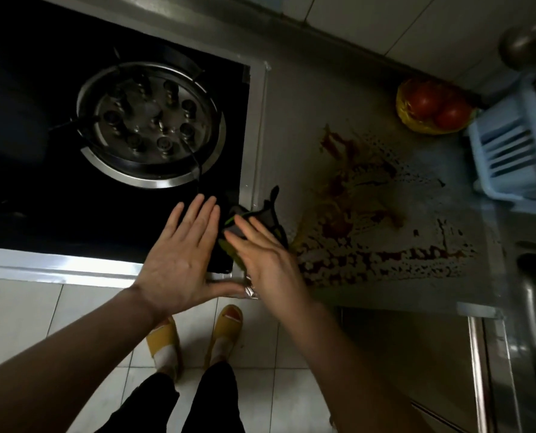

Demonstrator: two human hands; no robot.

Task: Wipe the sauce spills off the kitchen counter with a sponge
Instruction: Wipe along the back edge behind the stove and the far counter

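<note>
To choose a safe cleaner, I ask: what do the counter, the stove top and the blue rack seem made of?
The counter looks like stainless steel: dull grey sheen, folded metal front edge. The stove top seems black glass: flat, glossy, reflective; enamel is possible. The blue rack is probably moulded plastic: pale uniform colour, thick slats.

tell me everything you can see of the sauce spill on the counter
The red-brown and yellowish sauce spill lies wet across the grey steel counter, smeared in streaks, beaded at its edges. It runs from near the yellow bag of tomatoes nearly to the front edge; a dark green-edged sponge lies at its left.
</note>
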